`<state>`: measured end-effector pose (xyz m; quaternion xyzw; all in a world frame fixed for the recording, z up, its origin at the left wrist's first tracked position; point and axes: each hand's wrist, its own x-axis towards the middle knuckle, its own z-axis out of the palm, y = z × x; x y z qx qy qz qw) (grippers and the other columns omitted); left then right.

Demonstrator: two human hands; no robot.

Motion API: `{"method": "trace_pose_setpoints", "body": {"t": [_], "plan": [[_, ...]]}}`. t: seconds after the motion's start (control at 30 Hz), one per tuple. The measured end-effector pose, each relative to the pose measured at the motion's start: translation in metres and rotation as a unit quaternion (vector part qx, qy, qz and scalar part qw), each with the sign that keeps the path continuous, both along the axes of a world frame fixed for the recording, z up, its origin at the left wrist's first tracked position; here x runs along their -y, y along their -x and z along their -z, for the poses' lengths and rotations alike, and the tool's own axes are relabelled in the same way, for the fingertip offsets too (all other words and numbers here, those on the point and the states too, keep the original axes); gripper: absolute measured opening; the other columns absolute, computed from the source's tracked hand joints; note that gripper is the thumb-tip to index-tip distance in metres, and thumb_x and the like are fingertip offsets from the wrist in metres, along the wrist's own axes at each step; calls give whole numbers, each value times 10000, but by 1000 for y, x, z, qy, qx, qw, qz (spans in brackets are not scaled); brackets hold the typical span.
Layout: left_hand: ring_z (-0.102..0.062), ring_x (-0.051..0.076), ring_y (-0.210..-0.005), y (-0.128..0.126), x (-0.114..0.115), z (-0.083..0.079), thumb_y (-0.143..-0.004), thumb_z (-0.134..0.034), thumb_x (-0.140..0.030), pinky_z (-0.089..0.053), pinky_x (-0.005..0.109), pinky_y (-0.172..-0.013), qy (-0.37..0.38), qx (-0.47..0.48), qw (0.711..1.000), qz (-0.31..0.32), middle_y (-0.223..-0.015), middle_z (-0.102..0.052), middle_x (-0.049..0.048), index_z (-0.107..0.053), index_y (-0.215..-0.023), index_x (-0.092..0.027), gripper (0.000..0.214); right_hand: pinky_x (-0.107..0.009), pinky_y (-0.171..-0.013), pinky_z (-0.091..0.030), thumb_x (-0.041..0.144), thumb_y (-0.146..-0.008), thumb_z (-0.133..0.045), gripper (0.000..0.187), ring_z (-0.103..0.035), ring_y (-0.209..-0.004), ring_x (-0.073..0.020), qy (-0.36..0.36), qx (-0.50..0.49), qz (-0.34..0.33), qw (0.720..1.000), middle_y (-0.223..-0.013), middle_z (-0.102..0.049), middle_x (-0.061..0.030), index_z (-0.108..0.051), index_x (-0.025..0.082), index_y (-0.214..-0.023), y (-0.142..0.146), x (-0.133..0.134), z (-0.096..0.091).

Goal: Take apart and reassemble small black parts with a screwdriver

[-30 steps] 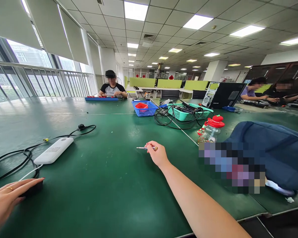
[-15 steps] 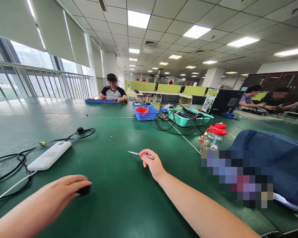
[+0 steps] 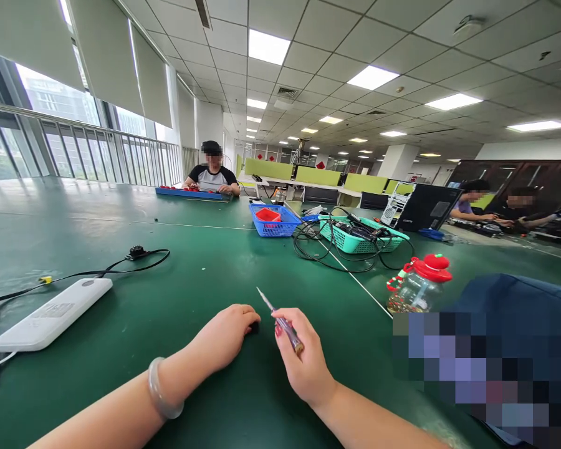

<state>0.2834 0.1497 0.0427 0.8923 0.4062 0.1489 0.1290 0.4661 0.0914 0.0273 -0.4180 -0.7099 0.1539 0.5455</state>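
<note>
My right hand (image 3: 303,358) grips a slim screwdriver (image 3: 283,324) by its see-through purplish handle. Its thin metal tip points forward and slightly left, above the green table. Close on its left, my left hand (image 3: 224,337) is curled palm down over a small black object (image 3: 253,327). Only a dark edge of that object shows past the fingers, so its kind cannot be made out. A gap separates the screwdriver from the black object. On the left wrist is a pale bangle (image 3: 161,390).
A white power bank (image 3: 53,315) and black cable (image 3: 88,272) lie left on the green table (image 3: 191,249). Ahead stand a blue basket (image 3: 277,226) and a green basket (image 3: 355,240) of cables. Right are a red-lidded bottle (image 3: 421,284) and a dark blue bag (image 3: 518,299). Other people sit farther off.
My left hand has moved right and forward with the black object, nearer my right hand. The screwdriver has swung from pointing left to pointing more forward. The view has shifted slightly.
</note>
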Motion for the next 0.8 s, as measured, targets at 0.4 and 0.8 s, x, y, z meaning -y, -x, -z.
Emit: {"method": "trace_pose_setpoints", "body": {"t": [0.4,0.8], "plan": [[-612,218,-1115,15,-14,10,-739,-621,-215,-452,340,-1022,139,152,976,-69,-1187,-691,10,-656,-1144,-266,410,-320,-601,-332,183,-824,-470,134,-378,-551,-141,-269,303,-13,914,-595,-498,2,-589,177,-761,13,24,-15],[-611,202,-1120,14,-13,12,-765,-607,-190,-449,328,-1023,111,132,984,-46,-1197,-691,5,-658,-1143,-265,389,-299,-606,-296,163,-862,-472,141,-397,-575,-137,-196,319,-15,927,-638,-532,0,-576,178,-767,11,18,-12]]}}
